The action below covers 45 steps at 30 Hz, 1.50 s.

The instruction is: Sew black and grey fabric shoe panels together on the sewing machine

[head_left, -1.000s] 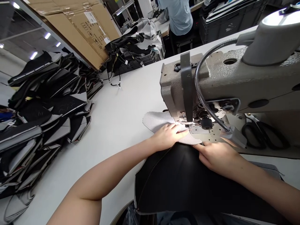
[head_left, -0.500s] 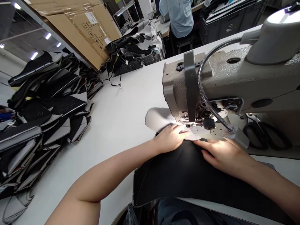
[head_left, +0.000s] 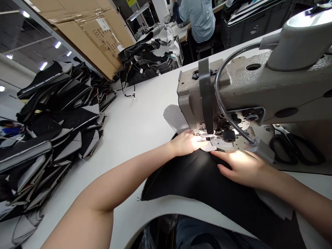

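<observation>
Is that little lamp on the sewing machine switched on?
On: the lamp casts a bright patch over the right hand and needle area.

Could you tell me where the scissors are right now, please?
In the head view, the scissors lie at the far right on the sewing machine bed, beyond the right hand, behind the lamp's gooseneck.

A sewing workshop: an industrial sewing machine (head_left: 249,93) stands at the right on a long white surface (head_left: 135,128), stacks of cut black and grey pieces (head_left: 52,124) pile up at the left, with flattened cardboard boxes (head_left: 88,31) and another worker (head_left: 198,19) far behind.
</observation>
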{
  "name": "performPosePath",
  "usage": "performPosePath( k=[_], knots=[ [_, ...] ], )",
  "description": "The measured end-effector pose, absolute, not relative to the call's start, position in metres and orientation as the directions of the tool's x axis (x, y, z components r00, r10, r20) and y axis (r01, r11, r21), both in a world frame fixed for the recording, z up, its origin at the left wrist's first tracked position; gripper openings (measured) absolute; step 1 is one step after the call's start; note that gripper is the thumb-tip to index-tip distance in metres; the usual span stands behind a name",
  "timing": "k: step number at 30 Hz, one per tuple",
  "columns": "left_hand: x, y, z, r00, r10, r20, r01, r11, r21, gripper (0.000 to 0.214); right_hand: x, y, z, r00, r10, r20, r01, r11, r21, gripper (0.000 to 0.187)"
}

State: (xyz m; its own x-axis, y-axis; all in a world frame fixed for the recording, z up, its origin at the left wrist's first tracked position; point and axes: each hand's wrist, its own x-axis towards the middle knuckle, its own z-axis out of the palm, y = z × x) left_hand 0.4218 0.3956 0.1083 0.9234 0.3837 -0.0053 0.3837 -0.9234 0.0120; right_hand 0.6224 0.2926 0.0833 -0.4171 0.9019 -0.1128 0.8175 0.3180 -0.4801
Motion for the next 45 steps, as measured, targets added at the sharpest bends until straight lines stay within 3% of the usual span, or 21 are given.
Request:
performPosePath(
  k=[4,7,12,16,21,30,35,38,45],
  knots=[
    [0.429,0.368,0.103,0.883,0.469,0.011,0.469,-0.883,-0.034,0.025,0.648,0.286,0.061,-0.491,0.871,-0.029,0.698,0.373,-0.611,0.055],
    [0.431,0.352,0.085,0.807,0.568,0.159,0.567,-0.822,0.06,0.026,0.658,0.281,0.052,-0.564,0.822,0.072,0.625,0.483,-0.613,0.062],
    [0.422,0.347,0.057,0.668,0.636,0.387,0.62,-0.763,0.184,0.028,0.644,0.28,0.06,-0.565,0.752,0.341,0.709,0.653,-0.267,0.05],
    [0.414,0.353,0.054,0.712,0.599,0.367,0.573,-0.797,0.191,0.028,0.627,0.279,0.062,-0.651,0.585,0.484,0.646,0.762,-0.053,0.036],
    [0.411,0.36,0.055,0.783,0.532,0.322,0.519,-0.845,0.131,0.032,0.615,0.276,0.058,-0.67,0.515,0.535,0.646,0.759,0.079,0.04],
    [0.412,0.378,0.053,0.771,0.569,0.285,0.535,-0.822,0.193,0.03,0.614,0.274,0.05,-0.598,0.586,0.547,0.681,0.732,-0.039,0.04],
    [0.409,0.386,0.058,0.849,0.392,0.356,0.416,-0.91,0.011,0.026,0.613,0.275,0.049,-0.612,0.592,0.524,0.684,0.729,-0.026,0.042],
    [0.407,0.387,0.058,0.868,0.293,0.401,0.321,-0.947,-0.003,0.025,0.609,0.274,0.051,-0.613,0.586,0.529,0.694,0.72,0.007,0.042],
    [0.409,0.392,0.051,0.853,0.39,0.348,0.375,-0.92,0.111,0.029,0.594,0.27,0.054,-0.592,0.587,0.553,0.729,0.683,0.056,0.041]
  ],
)
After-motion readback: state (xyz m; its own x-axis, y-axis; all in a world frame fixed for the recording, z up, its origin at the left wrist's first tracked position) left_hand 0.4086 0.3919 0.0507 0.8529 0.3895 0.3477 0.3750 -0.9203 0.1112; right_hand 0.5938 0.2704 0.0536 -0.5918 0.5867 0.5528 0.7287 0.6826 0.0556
